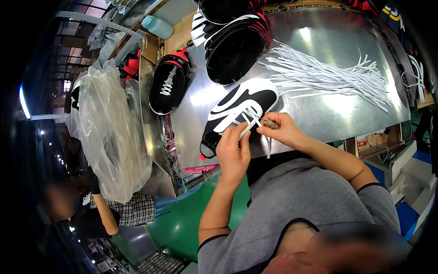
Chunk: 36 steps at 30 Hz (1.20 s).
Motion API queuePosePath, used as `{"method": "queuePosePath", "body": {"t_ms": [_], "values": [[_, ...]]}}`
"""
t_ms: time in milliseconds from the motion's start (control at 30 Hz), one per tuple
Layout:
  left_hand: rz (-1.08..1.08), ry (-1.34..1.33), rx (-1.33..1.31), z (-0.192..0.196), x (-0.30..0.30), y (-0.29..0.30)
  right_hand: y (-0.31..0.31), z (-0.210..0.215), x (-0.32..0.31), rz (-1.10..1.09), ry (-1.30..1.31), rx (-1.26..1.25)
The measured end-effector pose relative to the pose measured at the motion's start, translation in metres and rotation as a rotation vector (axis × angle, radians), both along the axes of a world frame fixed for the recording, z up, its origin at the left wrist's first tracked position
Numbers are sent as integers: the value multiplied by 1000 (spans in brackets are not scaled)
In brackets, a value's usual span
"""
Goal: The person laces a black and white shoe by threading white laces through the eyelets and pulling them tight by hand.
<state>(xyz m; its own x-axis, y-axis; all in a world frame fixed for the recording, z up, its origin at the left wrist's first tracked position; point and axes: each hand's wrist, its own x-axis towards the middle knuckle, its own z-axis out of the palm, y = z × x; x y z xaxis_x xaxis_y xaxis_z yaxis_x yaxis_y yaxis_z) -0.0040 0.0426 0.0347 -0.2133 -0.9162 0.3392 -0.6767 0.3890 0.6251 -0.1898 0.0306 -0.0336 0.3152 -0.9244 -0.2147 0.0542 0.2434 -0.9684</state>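
Observation:
A black and white shoe upper (pixel 242 106) lies on the metal table (pixel 337 109), partly threaded with a white lace (pixel 250 119). My left hand (pixel 232 153) rests at the upper's near edge and pinches a strand of that lace between its fingertips. My right hand (pixel 284 130) is just to the right of the upper, closed on a small brown tool (pixel 271 123) whose tip points at the lace holes. Another end of the lace hangs over the table edge below my right hand.
A loose pile of white laces (pixel 324 73) lies on the right. More black uppers (pixel 235 50) are stacked behind, and a black and red shoe (pixel 168 84) lies left. A clear plastic bag (pixel 107 132), a teal bottle (pixel 157 26) and another person (pixel 132 210) are at left.

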Motion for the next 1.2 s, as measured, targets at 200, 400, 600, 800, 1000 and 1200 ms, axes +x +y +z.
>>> {"method": "queuePosePath", "body": {"t_ms": [200, 400, 600, 800, 1000, 1200], "values": [[43, -17, 36, -12, 23, -17, 20, 10, -16, 398, 7, -83], [46, -12, 346, -41, 23, -27, -23, -4, 2, -43, 17, -173], [-7, 68, 503, -34, 29, -32, -30, 18, 19, -199, -11, -206], [11, 86, 463, -38, 25, -32, -44, 32, -2, -217, -398, -192], [20, 111, 446, -37, 24, -31, -34, -3, 18, -146, 192, -408], [122, 85, 403, -38, 10, -31, -34, -15, 24, -188, 266, -426]]}}
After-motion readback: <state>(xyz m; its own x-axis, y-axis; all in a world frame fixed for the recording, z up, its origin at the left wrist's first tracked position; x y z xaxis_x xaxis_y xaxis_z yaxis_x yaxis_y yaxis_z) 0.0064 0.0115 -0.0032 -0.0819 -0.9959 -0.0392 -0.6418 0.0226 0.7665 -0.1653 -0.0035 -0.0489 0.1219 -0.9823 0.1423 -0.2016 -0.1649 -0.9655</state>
